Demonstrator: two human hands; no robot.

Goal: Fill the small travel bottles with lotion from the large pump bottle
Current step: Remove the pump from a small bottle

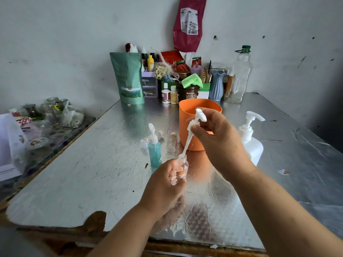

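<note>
Foil-covered table (89, 164): left hand (163, 184) grips the empty-looking clear travel bottle (180, 170), right hand (217, 140) pinches its small pump top (200, 115), tube tip at the neck; opening step, probably, then reach for the large pump bottle (254, 147) standing near right.

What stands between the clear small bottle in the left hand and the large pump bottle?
The right hand, pinching a small pump head, lies between the clear small bottle and the large pump bottle; the pump's tube sits at the small bottle's mouth.
</note>
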